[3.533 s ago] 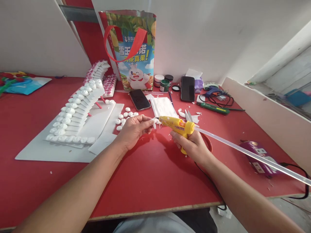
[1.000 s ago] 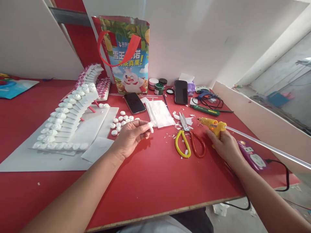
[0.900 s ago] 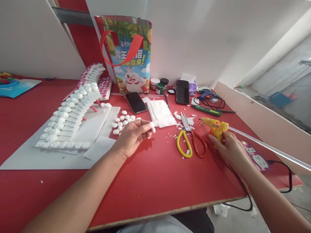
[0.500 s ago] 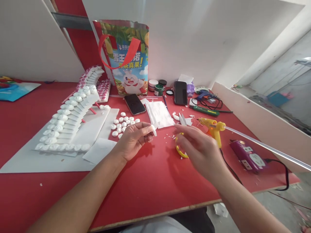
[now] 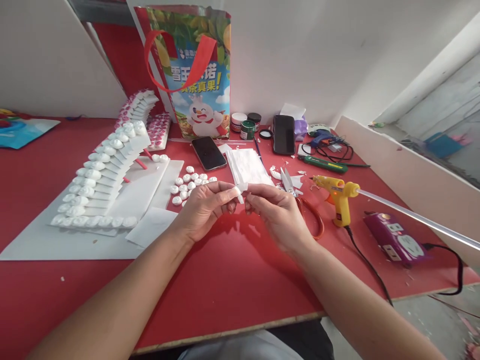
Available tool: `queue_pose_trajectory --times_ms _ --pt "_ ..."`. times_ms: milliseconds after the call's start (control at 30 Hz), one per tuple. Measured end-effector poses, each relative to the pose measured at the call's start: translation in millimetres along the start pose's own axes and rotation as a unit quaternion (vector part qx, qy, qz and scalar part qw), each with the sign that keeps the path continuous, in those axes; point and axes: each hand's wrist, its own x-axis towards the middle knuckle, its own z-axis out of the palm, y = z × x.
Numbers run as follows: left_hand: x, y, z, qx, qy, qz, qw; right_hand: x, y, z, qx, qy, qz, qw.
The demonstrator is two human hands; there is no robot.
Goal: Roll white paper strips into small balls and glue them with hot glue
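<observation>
Between the fingertips of both hands is a small piece of folded white paper (image 5: 240, 193), its loose end hanging down. My left hand (image 5: 204, 209) pinches it from the left with thumb and forefinger. From the other side, my right hand (image 5: 276, 212) also has its fingers closed on the paper; its fingertips are partly hidden. Several small white paper rolls (image 5: 183, 188) lie just beyond my left hand. A stack of white paper sheets (image 5: 250, 167) sits behind the hands. Scissors (image 5: 288, 181) with orange handles lie open beside my right hand, which covers part of them.
A yellow glue gun (image 5: 339, 197) with a long clear stick and a purple power box (image 5: 395, 237) are at right. A curved white paper model (image 5: 108, 190) stands at left. Behind are a printed bag (image 5: 202, 75), two phones, including a black phone (image 5: 209, 153), and paint jars (image 5: 247, 130).
My right hand has moved left from above the scissors to meet my left hand and pinch the paper. The scissors now show more fully. The view has shifted slightly.
</observation>
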Motion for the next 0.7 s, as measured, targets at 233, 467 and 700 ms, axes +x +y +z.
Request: queue_pose_trajectory --times_ms 233,467,700 --pt "0.2 0.1 1.1 0.017 0.004 0.007 1.0 -1.0 0.8 -1.6 -0.05 -0.02 -0.057 0.997" --pt "-0.9 0.4 -0.2 0.019 -0.015 0.012 1.0 -0.6 1.6 -3.3 -0.129 -0.026 -0.11 0.985" --pt "-1.2 -1.6 2.0 0.039 0.013 0.008 0.999 -2.0 6.5 -4.8 -0.296 -0.01 -0.275 0.915"
